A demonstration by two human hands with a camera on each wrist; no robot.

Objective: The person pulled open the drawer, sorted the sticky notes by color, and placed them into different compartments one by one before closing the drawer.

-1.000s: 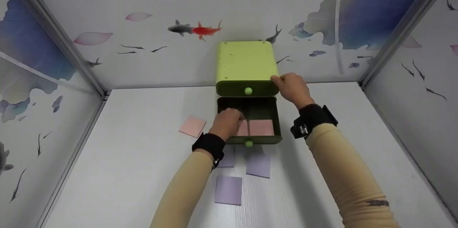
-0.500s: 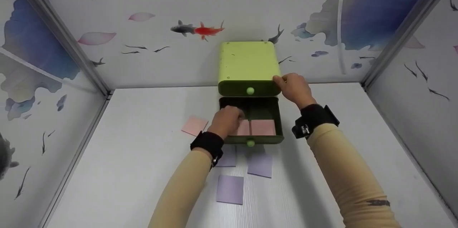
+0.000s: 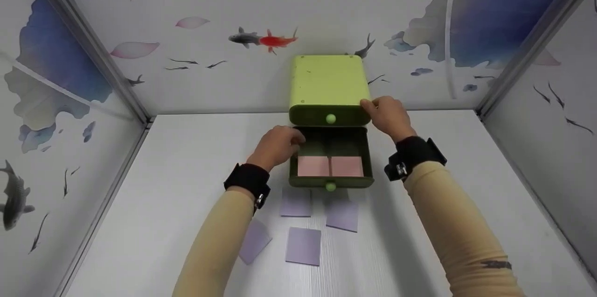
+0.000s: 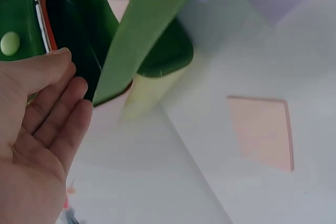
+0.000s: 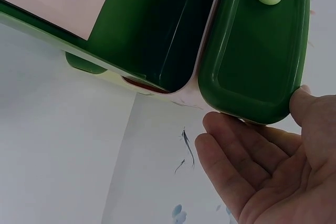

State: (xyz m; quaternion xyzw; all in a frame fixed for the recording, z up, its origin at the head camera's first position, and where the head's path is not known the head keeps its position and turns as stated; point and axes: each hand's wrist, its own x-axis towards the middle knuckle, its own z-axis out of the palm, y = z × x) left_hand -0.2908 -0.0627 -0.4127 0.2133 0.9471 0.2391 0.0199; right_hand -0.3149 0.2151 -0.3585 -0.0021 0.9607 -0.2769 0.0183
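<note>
A lime-green drawer box (image 3: 329,80) with dark green drawer fronts stands against the back wall. Its lower drawer (image 3: 354,183) is pulled out. Behind the drawer's front wall, either side of a divider, lie two pink sticky-note pads (image 3: 313,166). My left hand (image 3: 275,145) is at the drawer's left side wall, fingers loosely bent and holding nothing. My right hand (image 3: 389,115) holds the box's front right corner, thumb at its top edge and fingers at its side. The left wrist view shows another pink pad (image 4: 265,135) on the table, hidden in the head view.
Several purple pads (image 3: 303,245) lie on the white table in front of the drawer, one partly behind my left forearm. Painted side walls (image 3: 60,87) and a back wall enclose the table. The upper drawer's round knob (image 3: 330,119) sticks out forward.
My left hand has come up and left out of the drawer, baring the left pink pad. Its forearm has shifted left, uncovering another purple pad. My right hand stays at the box's corner.
</note>
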